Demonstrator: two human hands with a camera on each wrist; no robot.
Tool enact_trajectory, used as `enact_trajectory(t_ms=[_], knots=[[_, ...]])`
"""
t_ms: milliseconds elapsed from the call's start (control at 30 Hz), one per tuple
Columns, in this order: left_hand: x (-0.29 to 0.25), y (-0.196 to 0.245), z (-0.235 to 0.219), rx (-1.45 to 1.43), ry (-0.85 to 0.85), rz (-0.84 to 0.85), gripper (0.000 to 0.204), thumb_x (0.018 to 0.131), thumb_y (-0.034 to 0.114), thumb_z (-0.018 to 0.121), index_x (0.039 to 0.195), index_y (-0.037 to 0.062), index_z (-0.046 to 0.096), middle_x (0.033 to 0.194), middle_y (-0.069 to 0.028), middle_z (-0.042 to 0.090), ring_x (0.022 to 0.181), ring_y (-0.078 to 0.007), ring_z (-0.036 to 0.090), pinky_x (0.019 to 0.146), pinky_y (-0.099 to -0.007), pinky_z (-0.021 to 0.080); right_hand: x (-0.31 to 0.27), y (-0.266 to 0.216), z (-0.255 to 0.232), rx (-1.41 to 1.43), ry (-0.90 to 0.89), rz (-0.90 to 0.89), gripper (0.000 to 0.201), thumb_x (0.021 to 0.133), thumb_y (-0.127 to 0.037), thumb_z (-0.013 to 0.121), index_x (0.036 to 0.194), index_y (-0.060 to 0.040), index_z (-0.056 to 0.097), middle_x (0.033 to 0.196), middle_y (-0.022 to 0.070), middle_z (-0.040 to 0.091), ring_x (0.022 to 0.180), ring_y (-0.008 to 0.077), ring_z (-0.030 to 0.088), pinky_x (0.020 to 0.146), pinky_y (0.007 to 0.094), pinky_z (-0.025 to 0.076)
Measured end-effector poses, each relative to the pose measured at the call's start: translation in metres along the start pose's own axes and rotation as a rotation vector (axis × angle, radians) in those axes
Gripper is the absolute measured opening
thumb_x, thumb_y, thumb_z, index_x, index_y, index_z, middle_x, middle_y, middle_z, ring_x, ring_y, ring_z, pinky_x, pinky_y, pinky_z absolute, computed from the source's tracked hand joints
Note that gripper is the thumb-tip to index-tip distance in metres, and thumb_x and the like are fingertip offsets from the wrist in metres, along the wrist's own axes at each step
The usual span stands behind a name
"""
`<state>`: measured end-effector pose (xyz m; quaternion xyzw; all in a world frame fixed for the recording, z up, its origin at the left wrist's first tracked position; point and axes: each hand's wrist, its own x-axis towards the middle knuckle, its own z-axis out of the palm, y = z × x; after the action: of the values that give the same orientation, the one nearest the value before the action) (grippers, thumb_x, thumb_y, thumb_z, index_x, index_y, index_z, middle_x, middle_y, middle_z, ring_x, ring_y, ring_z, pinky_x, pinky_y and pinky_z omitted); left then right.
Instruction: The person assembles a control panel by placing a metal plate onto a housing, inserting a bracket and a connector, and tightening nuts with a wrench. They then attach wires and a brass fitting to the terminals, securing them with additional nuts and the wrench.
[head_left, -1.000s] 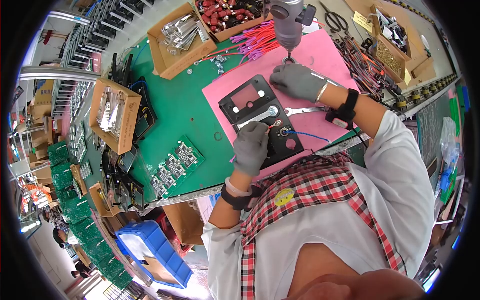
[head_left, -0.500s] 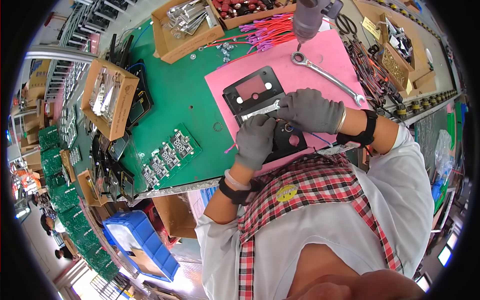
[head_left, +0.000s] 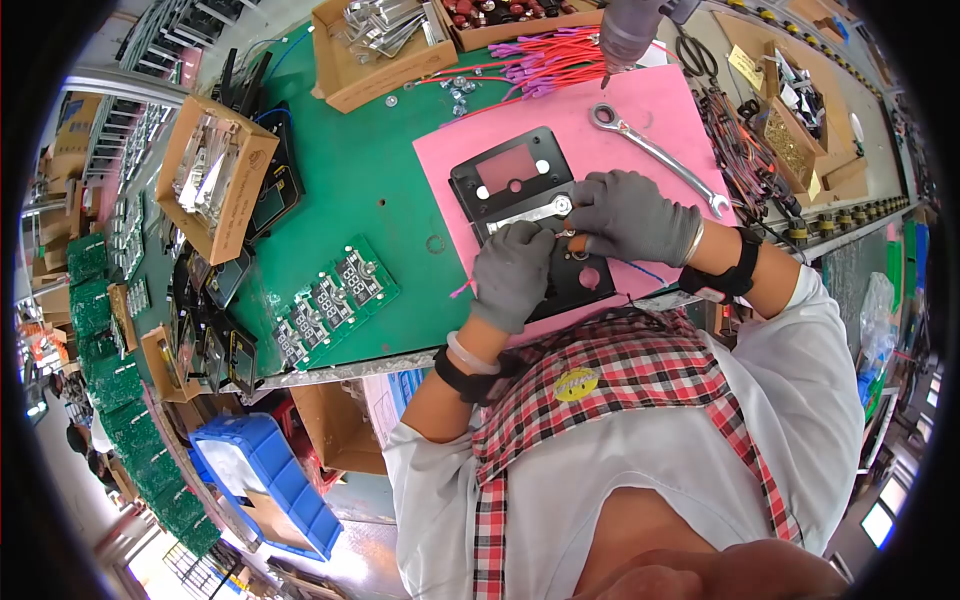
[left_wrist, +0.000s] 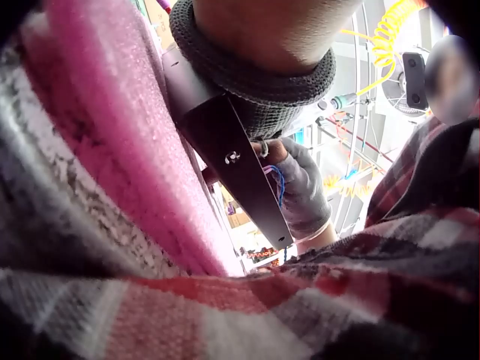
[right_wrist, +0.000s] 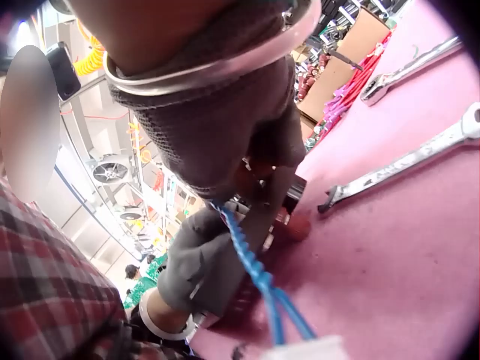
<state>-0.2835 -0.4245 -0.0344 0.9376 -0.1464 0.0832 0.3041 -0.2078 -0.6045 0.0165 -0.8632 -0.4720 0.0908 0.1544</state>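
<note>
Workshop counter, green top, with a pink foam sheet on it. Cardboard box of metal pieces and red wire bundle at the far side; power driver above the foam; circuit boards off to the person's left; loose wrench on the foam, right of the work.

Black panel is on the foam, right in front of the person, both hands over its near half. A flat silver bar with a round end lies across it.

Left grip: fingers curled, looks to pinch a red lead running under the hand. Right grip: fingers bunched just beside the left; tips hidden, can't tell if pinching. Twisted blue wire comes out below the right hand.

Handling, judged by look: panel likely stiff, fairly light, smooth, may slide; best held by its side edges, off the window. Lead and wire are soft and bendy; hold close to the end fitting, no yanking, joints may be fragile. Bar looks rigid, slick; take mid-length.
</note>
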Motion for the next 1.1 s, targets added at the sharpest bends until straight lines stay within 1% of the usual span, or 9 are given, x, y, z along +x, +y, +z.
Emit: enact_trajectory(t_ms=[133,533,633,800,900,933,967,1033,1100], knots=[[0.0,-0.001,0.001,0.01,-0.003,0.001,0.007,0.074,0.011,0.056,0.081,0.0106,0.06,0.083,-0.0057,0.058,0.075,-0.0281,0.057,0.062,-0.0385,0.046,-0.006,0.004,-0.002,0.034,0.125,0.029,0.021,0.066,-0.026,0.066,0.076,-0.0091,0.06,0.088,0.0057,0.055,0.083,0.0238,0.055,0.062,0.0379,0.047],[0.0,0.0,-0.001,0.03,-0.006,0.014,0.007,0.073,0.012,0.056,0.079,0.0103,0.06,0.081,-0.0055,0.057,0.073,-0.027,0.057,0.06,-0.0377,0.046,-0.005,0.001,-0.003,0.037,0.137,-0.022,0.017,0.063,-0.023,0.065,0.074,-0.0108,0.061,0.087,0.0038,0.052,0.084,0.0214,0.051,0.07,0.0349,0.045],[0.0,0.0,-0.002,0.059,-0.009,0.034,0.007,0.073,0.012,0.056,0.079,0.0104,0.06,0.08,-0.0052,0.057,0.073,-0.0264,0.057,0.06,-0.0378,0.047,-0.003,0.001,0.019,-0.052,0.15,-0.069,0.016,0.064,-0.023,0.064,0.075,-0.0122,0.061,0.088,0.0026,0.052,0.086,0.0212,0.051,0.072,0.0339,0.044],[-0.001,0.0,-0.001,-0.008,-0.026,0.006,0.01,0.074,0.009,0.057,0.084,0.0082,0.06,0.085,-0.0092,0.058,0.077,-0.0308,0.056,0.063,-0.0398,0.046,-0.007,-0.009,0.03,-0.158,0.207,0.079,0.019,0.063,-0.024,0.065,0.077,-0.0138,0.059,0.092,0.0013,0.053,0.088,0.0222,0.051,0.072,0.0353,0.045],[-0.001,-0.002,-0.001,-0.019,-0.031,0.019,0.011,0.074,0.009,0.057,0.085,0.0082,0.06,0.086,-0.0091,0.059,0.077,-0.0304,0.057,0.063,-0.0398,0.046,-0.013,-0.005,0.023,-0.018,0.26,0.077,0.019,0.063,-0.024,0.065,0.077,-0.0133,0.06,0.091,0.0021,0.053,0.087,0.0227,0.052,0.07,0.0361,0.046],[-0.002,-0.001,-0.002,-0.029,-0.029,0.013,0.011,0.074,0.009,0.057,0.085,0.0082,0.06,0.086,-0.009,0.058,0.077,-0.0302,0.057,0.063,-0.0397,0.046,-0.015,-0.007,0.013,0.021,0.319,0.177,0.017,0.066,-0.024,0.066,0.077,-0.0128,0.059,0.088,0.0038,0.054,0.086,0.024,0.053,0.069,0.0375,0.046],[-0.001,0.001,-0.003,-0.038,-0.027,0.005,0.011,0.074,0.009,0.057,0.085,0.0082,0.06,0.086,-0.0088,0.058,0.077,-0.03,0.057,0.063,-0.0396,0.046,-0.023,0.013,0.014,0.079,0.411,0.145,0.024,0.063,-0.015,0.068,0.085,-0.0111,0.058,0.083,0.0055,0.054,0.079,0.0267,0.053,0.067,0.0379,0.044],[-0.001,0.001,-0.004,-0.049,-0.02,-0.005,0.01,0.074,0.009,0.057,0.084,0.0082,0.059,0.085,-0.0086,0.058,0.077,-0.0297,0.056,0.063,-0.0393,0.046,-0.04,0.028,0.001,0.131,0.169,0.342,0.021,0.07,-0.023,0.065,0.084,-0.0104,0.056,0.087,0.0048,0.055,0.085,0.0266,0.052,0.066,0.0401,0.044],[-0.001,0.001,-0.003,-0.059,-0.015,-0.003,0.01,0.074,0.009,0.057,0.084,0.0084,0.059,0.085,-0.0084,0.058,0.077,-0.0293,0.056,0.063,-0.0388,0.046,-0.051,0.028,0.017,-0.001,0.121,0.293,0.022,0.071,-0.022,0.064,0.086,-0.0093,0.055,0.084,0.0055,0.055,0.082,0.0268,0.053,0.066,0.0395,0.043]])
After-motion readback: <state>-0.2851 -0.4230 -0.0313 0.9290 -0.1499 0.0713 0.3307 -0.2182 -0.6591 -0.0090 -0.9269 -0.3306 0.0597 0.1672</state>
